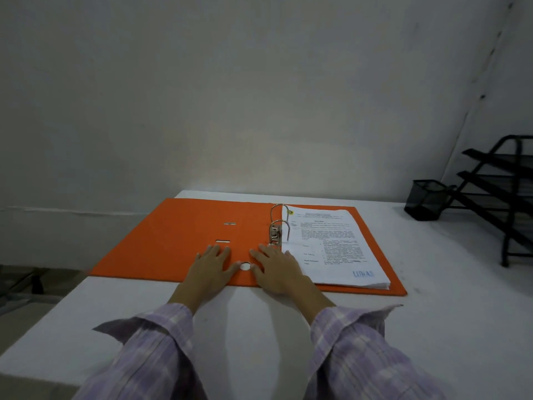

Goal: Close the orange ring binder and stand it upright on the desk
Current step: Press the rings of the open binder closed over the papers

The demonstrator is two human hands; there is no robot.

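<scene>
The orange ring binder (pixel 173 235) lies open and flat on the white desk (pixel 432 327). Its metal rings and lever (pixel 277 226) stand up near the middle, and a stack of printed papers (pixel 331 249) rests on the right cover. My left hand (pixel 209 268) lies palm down on the left cover near the front edge, fingers spread. My right hand (pixel 278 268) lies flat on the spine area beside the papers. The round finger hole (pixel 245 266) of the spine shows between the two hands. Neither hand grips anything.
A black mesh pen cup (pixel 427 199) and a black tiered paper rack (pixel 501 192) stand at the desk's far right. A plain wall rises directly behind the binder. The desk's left edge runs close to the binder's left cover.
</scene>
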